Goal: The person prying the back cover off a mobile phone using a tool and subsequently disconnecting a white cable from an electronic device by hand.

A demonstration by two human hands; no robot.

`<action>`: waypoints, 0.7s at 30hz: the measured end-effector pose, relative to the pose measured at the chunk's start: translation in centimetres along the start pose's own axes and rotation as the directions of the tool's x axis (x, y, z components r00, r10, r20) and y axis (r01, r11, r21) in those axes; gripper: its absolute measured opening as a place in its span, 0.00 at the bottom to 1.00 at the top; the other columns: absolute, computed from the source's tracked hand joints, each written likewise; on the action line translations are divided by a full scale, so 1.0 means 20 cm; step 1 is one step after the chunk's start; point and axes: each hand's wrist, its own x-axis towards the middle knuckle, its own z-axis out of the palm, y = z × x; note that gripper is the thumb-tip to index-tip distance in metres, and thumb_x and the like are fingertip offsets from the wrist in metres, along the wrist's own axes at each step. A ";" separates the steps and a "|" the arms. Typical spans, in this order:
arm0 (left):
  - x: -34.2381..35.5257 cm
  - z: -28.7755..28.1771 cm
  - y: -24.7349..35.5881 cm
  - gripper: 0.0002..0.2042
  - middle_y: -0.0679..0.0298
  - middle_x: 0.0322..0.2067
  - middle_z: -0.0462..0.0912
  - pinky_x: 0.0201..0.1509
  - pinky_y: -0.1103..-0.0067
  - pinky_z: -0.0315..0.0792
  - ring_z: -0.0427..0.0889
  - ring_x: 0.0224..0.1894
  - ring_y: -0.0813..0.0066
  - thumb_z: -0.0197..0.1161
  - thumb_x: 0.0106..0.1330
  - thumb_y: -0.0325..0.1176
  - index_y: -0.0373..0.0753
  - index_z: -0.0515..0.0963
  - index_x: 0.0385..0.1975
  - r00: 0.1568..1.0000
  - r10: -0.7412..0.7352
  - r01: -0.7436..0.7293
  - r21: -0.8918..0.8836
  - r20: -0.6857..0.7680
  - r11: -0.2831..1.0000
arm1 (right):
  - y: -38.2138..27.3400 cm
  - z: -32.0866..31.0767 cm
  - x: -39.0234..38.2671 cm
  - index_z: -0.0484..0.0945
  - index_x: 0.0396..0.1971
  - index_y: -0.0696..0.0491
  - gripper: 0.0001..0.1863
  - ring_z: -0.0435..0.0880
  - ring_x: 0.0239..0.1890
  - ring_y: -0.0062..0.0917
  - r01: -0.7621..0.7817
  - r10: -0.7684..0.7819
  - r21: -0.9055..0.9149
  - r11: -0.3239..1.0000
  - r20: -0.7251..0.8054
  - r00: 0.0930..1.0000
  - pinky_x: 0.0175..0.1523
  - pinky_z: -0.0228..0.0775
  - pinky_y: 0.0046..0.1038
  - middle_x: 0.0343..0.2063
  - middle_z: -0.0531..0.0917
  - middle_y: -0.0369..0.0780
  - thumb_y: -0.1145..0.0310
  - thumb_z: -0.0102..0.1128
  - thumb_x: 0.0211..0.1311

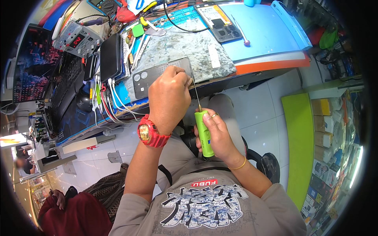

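Observation:
My right hand (220, 135) grips a lime-green handheld electric tool (204, 133) with a small screen on its body. From its brass-coloured collar a long thin metal shaft (196, 94) points up past the bench edge. A grey phone back cover (141, 84) with round camera holes lies at the near edge of the bench. My left hand (171, 92), wearing a red watch (149, 133), rests over that cover. Its fingers are curled closed beside the cover's right edge, close to the shaft. What they pinch, if anything, is hidden.
An opened phone (220, 25) and a screwdriver (241, 31) lie at the back on a blue mat (267, 35). Left stand a power supply (76, 39), a black phone (111, 57) and loose cables (114, 94). A person in dark red (75, 214) is at lower left.

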 end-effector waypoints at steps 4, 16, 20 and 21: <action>0.00 0.00 -0.01 0.03 0.57 0.44 0.92 0.44 0.63 0.84 0.91 0.40 0.50 0.75 0.66 0.26 0.35 0.91 0.35 1.000 0.002 -0.002 0.002 0.004 1.000 | 0.00 0.01 -0.01 0.71 0.68 0.53 0.24 0.83 0.23 0.21 0.017 -0.017 -0.002 1.000 -0.018 1.000 0.26 0.79 0.26 0.34 0.82 0.40 0.50 0.48 0.90; 0.00 0.00 -0.01 0.03 0.57 0.45 0.91 0.43 0.63 0.84 0.91 0.40 0.51 0.75 0.66 0.26 0.35 0.91 0.35 1.000 0.014 -0.014 0.002 0.003 1.000 | 0.00 0.02 -0.01 0.70 0.71 0.51 0.23 0.83 0.23 0.21 0.026 -0.029 -0.046 0.999 -0.056 0.998 0.26 0.79 0.26 0.34 0.82 0.40 0.51 0.46 0.90; 0.00 0.00 -0.01 0.02 0.57 0.45 0.92 0.43 0.63 0.84 0.91 0.40 0.51 0.75 0.66 0.26 0.35 0.90 0.34 1.000 0.005 -0.005 -0.004 0.009 1.000 | -0.01 0.02 -0.01 0.70 0.70 0.51 0.24 0.83 0.23 0.21 0.026 -0.028 -0.068 0.997 -0.029 0.999 0.26 0.80 0.26 0.34 0.82 0.39 0.50 0.45 0.91; 0.00 0.00 -0.01 0.02 0.57 0.45 0.92 0.43 0.63 0.84 0.91 0.40 0.51 0.75 0.66 0.26 0.35 0.90 0.34 1.000 0.001 -0.001 -0.007 0.014 1.000 | -0.01 0.02 -0.01 0.70 0.70 0.51 0.24 0.83 0.23 0.21 0.022 -0.024 -0.075 0.997 -0.023 0.999 0.25 0.80 0.26 0.34 0.82 0.39 0.50 0.45 0.91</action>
